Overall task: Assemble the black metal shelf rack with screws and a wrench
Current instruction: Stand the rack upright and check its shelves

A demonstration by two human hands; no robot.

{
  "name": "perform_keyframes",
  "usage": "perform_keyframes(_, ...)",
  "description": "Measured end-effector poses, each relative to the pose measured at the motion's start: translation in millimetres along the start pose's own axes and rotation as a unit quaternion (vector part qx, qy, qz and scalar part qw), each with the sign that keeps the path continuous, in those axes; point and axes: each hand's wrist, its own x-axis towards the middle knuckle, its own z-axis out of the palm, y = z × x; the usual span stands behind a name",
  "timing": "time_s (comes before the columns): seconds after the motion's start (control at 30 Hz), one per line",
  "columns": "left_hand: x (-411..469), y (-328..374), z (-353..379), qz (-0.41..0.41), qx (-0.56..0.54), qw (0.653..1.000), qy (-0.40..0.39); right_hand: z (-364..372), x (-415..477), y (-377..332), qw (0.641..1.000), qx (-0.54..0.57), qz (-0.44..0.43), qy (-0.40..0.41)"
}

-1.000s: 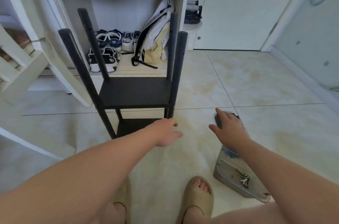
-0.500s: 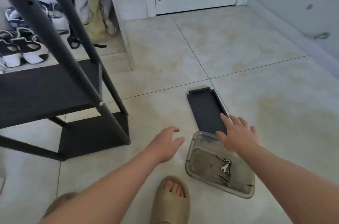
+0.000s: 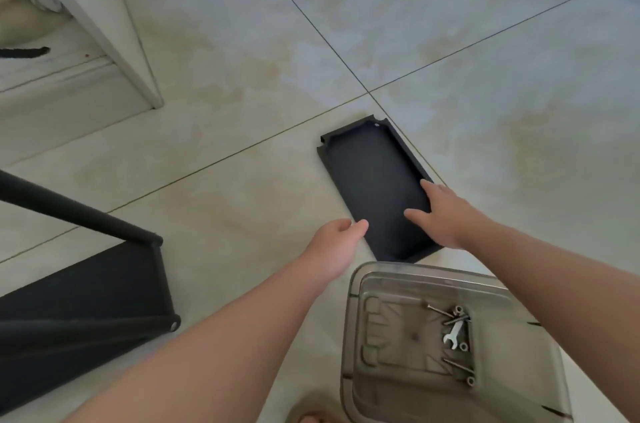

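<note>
loose shelf panel (image 3: 372, 187): black metal, flat on tiled floor (image 3: 242, 103), raised rim upward, hole visible in far corner; lying lengthwise away from viewer, centre of view, near end just beside clear tray.

left hand (image 3: 336, 246): reaching in from lower left, fingers loosely together and relaxed, tips at left long edge of panel near its near end; contact cannot be told.

right hand (image 3: 441, 218): over near right part of panel, fingers spread, thumb pointing left across panel face; gripping nothing; whether pressing or only hovering cannot be told.

clear tray (image 3: 391, 339): shallow plastic, on floor at lower right, beneath right forearm.

wrench (image 3: 453, 336): small, silver, open-ended, inside tray toward its right side.

screws (image 3: 457, 365): several long ones, with a few small rings, scattered round wrench in tray.

rack (image 3: 86, 291): partly assembled, black, lower left, well apart from loose panel; round post running diagonally above a fitted shelf.

white cabinet side (image 3: 114, 24): upper left, standing on floor.

sandalled foot (image 3: 311, 417): bottom edge, barely in view.
</note>
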Motion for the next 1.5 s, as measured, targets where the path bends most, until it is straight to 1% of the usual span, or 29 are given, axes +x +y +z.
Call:
perform_keyframes(0.07,9.5,6.9,5.7,-0.037,-0.050,0.998,-0.023,0.6,7.4,-3.1,0.999,0.033,0.026,0.027)
perform_keyframes(0.13,11.8,13.8,5.3,-0.063,-0.082,0.994,-0.027,-1.4,10.8,-4.7,0.994,0.088,0.050,0.043)
perform_keyframes(0.23,7.6,20.6,-8.5,-0.062,-0.101,0.993,0.000,-2.7,8.8,-6.9,0.979,0.191,0.066,0.037)
perform_keyframes(0.33,-4.4,30.4,-28.4,-0.066,-0.130,0.989,0.002,-4.5,-2.2,-11.3,0.963,0.255,0.078,0.031)
perform_keyframes(0.43,-21.9,48.5,-47.1,-0.040,-0.108,0.993,0.024,-13.7,-15.8,-19.7,0.932,0.349,0.093,0.043)
perform_keyframes(0.53,-49.7,77.0,-65.7,-0.027,-0.092,0.995,0.037,-32.6,-39.2,-31.1,0.897,0.432,0.085,0.041)
perform_keyframes(0.63,-96.0,107.7,-84.7,-0.006,-0.073,0.997,0.027,-61.5,-79.3,-44.2,0.862,0.499,0.070,0.046)
perform_keyframes(0.8,-194.2,143.1,-103.8,0.055,-0.022,0.998,0.004,-113.6,-169.3,-58.3,0.804,0.591,0.052,0.039)
perform_keyframes(0.9,-263.4,154.1,-109.5,0.108,0.005,0.994,0.012,-147.1,-241.7,-70.9,0.790,0.610,0.029,0.059)
perform_keyframes(0.97,-313.7,157.3,-113.6,0.162,0.051,0.985,0.038,-166.6,-296.8,-81.7,0.784,0.614,0.000,0.086)
perform_keyframes(1.07,-389.1,161.2,-119.2,0.256,0.166,0.948,0.094,-188.2,-375.1,-102.6,0.780,0.612,-0.048,0.118)
perform_keyframes(1.13,-438.8,161.6,-124.9,0.299,0.259,0.909,0.131,-197.6,-423.3,-118.9,0.775,0.613,-0.075,0.134)
perform_keyframes(1.17,-462.9,161.4,-129.2,0.327,0.321,0.876,0.150,-201.8,-445.3,-127.6,0.771,0.615,-0.089,0.139)
perform_keyframes(1.2,-488.0,160.6,-133.9,0.358,0.388,0.832,0.168,-205.5,-466.0,-137.4,0.769,0.614,-0.104,0.141)
perform_keyframes(1.27,-533.3,155.5,-146.5,0.414,0.496,0.735,0.207,-210.7,-505.2,-160.6,0.771,0.606,-0.140,0.140)
perform_keyframes(1.3,-552.9,151.9,-153.5,0.433,0.533,0.689,0.231,-212.5,-522.8,-173.0,0.769,0.604,-0.158,0.139)
perform_keyframes(1.33,-571.0,148.1,-160.0,0.446,0.556,0.651,0.261,-214.3,-539.6,-185.7,0.764,0.605,-0.177,0.135)
perform_keyframes(1.37,-586.2,143.8,-165.5,0.455,0.563,0.623,0.298,-215.2,-555.7,-198.6,0.760,0.606,-0.195,0.129)
perform_keyframes(1.4,-600.2,139.2,-171.2,0.461,0.555,0.604,0.338,-215.5,-570.9,-212.4,0.756,0.607,-0.212,0.124)
perform_keyframes(1.5,-637.1,124.6,-192.7,0.472,0.491,0.584,0.440,-214.8,-610.7,-255.5,0.736,0.614,-0.255,0.125)
